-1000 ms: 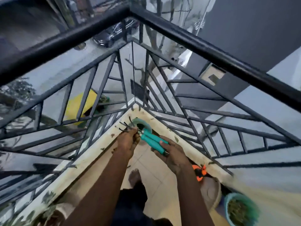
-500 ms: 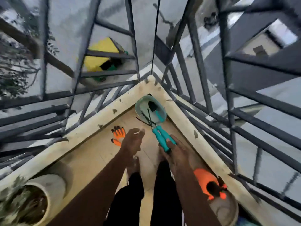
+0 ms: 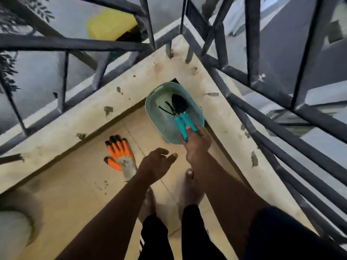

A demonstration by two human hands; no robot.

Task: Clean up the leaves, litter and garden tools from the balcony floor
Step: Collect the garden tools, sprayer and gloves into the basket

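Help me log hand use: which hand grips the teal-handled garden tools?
The right hand: its fingers curl round the teal-handled garden tools in the oval teal basin. The left hand hangs empty.

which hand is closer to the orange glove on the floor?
Left. The left hand hovers open just right of the orange glove; the right hand is farther right, gripping teal tool handles over the green basin.

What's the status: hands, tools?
Right hand grips teal-handled garden tools, heads inside teal oval plastic basin. Left hand open, empty. Orange-and-grey glove on floor, not yet collected.
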